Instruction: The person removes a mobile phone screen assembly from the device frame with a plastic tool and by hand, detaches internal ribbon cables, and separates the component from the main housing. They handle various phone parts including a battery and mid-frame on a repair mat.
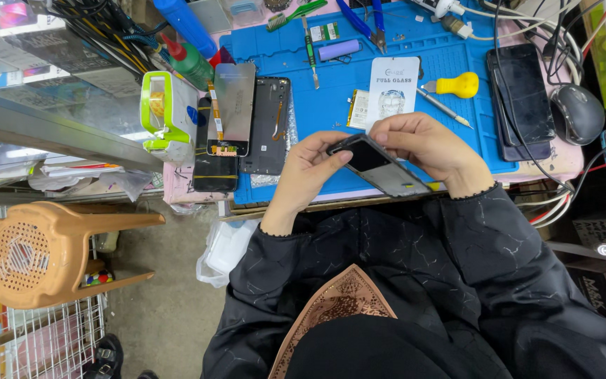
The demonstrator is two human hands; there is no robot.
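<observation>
Between both hands (380, 158), phone frame (380, 167)

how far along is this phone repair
Done: one phone lies opened on the blue mat, its screen panel beside the bare back shell. In hand: left hand and right hand hold a phone at its edges. Left: the screen protector pack looks unopened.

We see a bright, evenly lit scene with soft, faint shadows and sharp focus across the blue mat (450, 126). Glare whitens the glass counter (43, 119) at left, and straight lines bow slightly near the edges.
</observation>
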